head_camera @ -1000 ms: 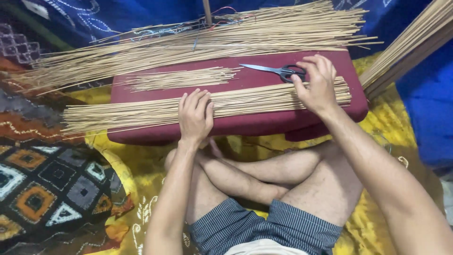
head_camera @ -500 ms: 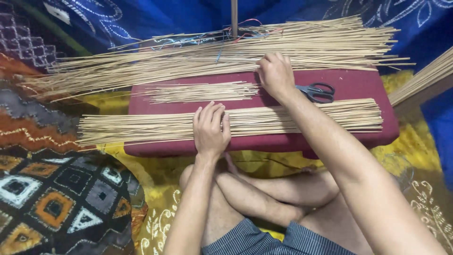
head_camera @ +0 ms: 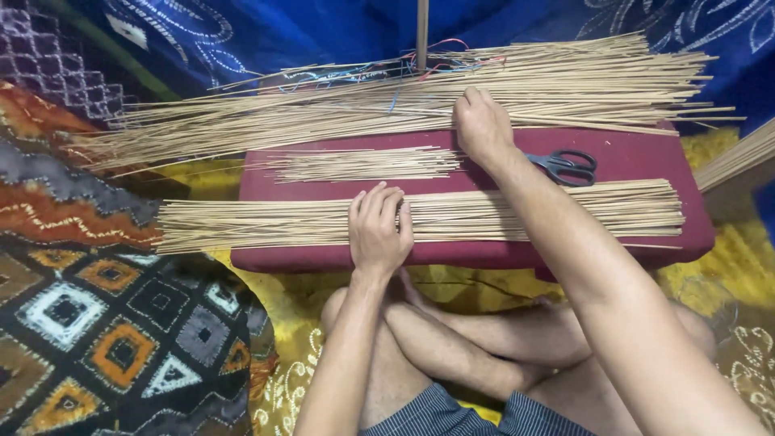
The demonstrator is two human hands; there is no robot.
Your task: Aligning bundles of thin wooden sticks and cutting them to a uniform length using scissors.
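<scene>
The person sits cross-legged on a yellow cloth (head_camera: 710,274), knees just under the near edge of a low, dark red table (head_camera: 484,254). Beside the left knee lies a patterned blanket (head_camera: 97,339) with diamond shapes in orange, blue and white.

The left hand (head_camera: 379,230) lies flat, palm down, on the near row of thin sticks (head_camera: 533,211), which runs along the front of the table and sticks out past its left end. The fingers are stretched and pressed together rather than curled, so the grip here is released: the hand seems to pin the sticks in place so they stay side by side and do not roll off.

Behind that row, towards the left, a short bundle of sticks (head_camera: 363,164) lies by itself on the table. A pair of black-handled scissors (head_camera: 565,165) lies on the right part of the table, just beside the right forearm and within easy reach.

The right hand (head_camera: 482,125) reaches across to the far edge of the table, where it rests on the big pile of long sticks (head_camera: 339,109) lying over a blue cloth (head_camera: 242,36). Its fingers bend down into the pile; whether they are clenched around any sticks I cannot tell. Some coloured wires (head_camera: 436,58) lie behind the pile, by an upright pole (head_camera: 421,28).
</scene>
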